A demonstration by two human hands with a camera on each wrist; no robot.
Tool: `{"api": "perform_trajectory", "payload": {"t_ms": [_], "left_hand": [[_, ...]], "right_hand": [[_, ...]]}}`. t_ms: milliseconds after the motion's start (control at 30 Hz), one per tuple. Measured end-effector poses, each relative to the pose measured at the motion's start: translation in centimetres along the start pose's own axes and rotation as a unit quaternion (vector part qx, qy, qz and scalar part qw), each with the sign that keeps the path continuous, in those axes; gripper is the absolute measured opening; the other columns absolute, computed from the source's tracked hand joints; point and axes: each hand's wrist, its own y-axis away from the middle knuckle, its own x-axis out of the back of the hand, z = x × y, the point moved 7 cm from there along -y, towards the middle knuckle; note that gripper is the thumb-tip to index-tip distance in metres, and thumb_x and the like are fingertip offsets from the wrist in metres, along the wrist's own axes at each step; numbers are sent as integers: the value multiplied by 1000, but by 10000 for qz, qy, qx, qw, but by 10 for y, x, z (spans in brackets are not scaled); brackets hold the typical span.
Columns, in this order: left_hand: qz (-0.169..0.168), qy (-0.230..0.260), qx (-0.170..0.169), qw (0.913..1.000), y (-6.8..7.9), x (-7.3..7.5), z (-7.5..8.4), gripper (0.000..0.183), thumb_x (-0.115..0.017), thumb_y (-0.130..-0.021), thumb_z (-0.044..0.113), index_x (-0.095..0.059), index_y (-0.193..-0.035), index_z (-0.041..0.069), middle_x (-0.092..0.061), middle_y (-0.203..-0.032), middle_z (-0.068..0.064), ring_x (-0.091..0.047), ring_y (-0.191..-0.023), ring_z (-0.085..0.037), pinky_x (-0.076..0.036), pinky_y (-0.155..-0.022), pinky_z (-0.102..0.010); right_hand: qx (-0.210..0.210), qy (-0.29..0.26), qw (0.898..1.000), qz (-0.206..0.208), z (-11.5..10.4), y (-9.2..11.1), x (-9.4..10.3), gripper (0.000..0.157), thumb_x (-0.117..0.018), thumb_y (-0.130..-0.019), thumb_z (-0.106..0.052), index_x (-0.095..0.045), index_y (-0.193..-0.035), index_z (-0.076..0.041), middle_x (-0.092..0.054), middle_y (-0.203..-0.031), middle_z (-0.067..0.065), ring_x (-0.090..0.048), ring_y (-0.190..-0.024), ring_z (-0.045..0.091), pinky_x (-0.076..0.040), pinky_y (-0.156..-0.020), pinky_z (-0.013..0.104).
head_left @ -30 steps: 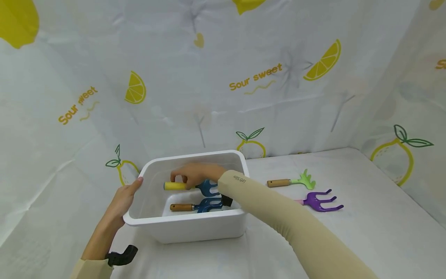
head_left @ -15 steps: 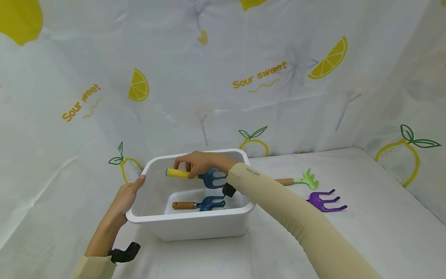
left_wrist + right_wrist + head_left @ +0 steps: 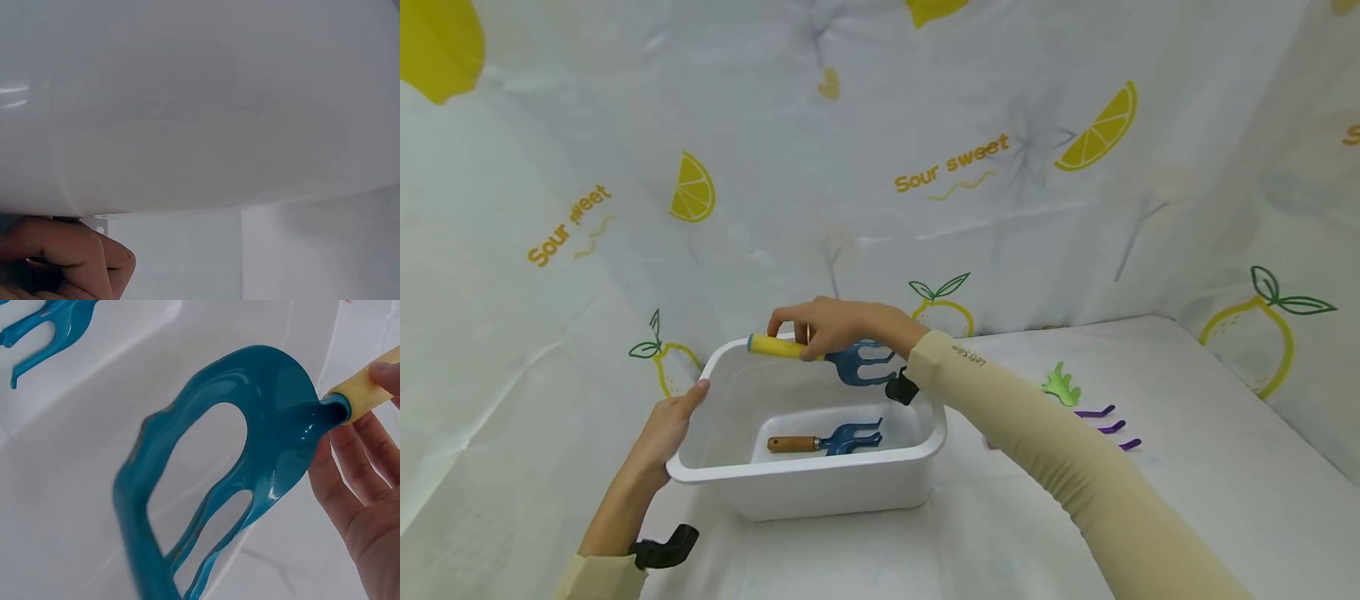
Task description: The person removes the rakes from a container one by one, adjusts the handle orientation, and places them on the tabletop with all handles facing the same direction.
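Note:
My right hand (image 3: 827,323) pinches the yellow handle of a blue hand rake (image 3: 275,419), whose prongs point right in the head view. It is up at the level of the far rim of a white plastic tub (image 3: 820,492). My left hand (image 3: 667,427) grips the tub's left rim, thumb on top; in the left wrist view its curled fingers (image 3: 69,256) show under the tub's edge. On the tub floor lies a second blue hand rake (image 3: 848,438) with a wooden handle (image 3: 792,444).
Right of the tub, a green hand rake (image 3: 1062,385) and a purple hand rake (image 3: 1112,428) lie on the white-covered table (image 3: 1210,500), partly hidden by my right sleeve (image 3: 1037,450). A lemon-print sheet (image 3: 775,208) hangs behind.
My right hand has lifted the yellow-handled rake from inside the tub up to rim height. My left hand keeps its hold on the rim. The sleeve now covers more of the purple and green rakes.

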Motion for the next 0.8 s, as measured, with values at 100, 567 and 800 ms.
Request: {"api": "perform_trajectory", "payload": {"t_ms": [100, 567, 800], "left_hand": [[-16, 6, -21, 10000, 0, 0, 0, 80, -37, -107, 62, -43, -152, -4, -74, -124, -11, -77, -94, -17, -64, -76, -39], [-11, -36, -59, 10000, 1, -1, 0, 81, -36, -107, 61, -41, -153, -5, -72, -128, -15, -77, -94, -17, -64, -76, -38], [-2, -33, -29, 10000, 0, -1, 0, 80, -37, -107, 61, -41, -153, -5, -74, -124, -12, -77, -93, -16, -64, -75, -37]], "right_hand": [[-36, -21, 10000, 87, -3, 8, 9, 49, -69, -96, -16, -51, -140, -26, -70, -116, 6, -66, -101, 20, -57, -86, 29], [148, 325, 9988, 346, -19, 55, 42, 47, -67, -93, -14, -53, -137, -25, -72, -106, 3, -68, -94, 17, -57, -86, 30], [182, 617, 9974, 311, -24, 87, 48, 47, -64, -93, -14, -53, -138, -25, -72, -108, 1, -66, -95, 15, -56, -87, 31]]}}
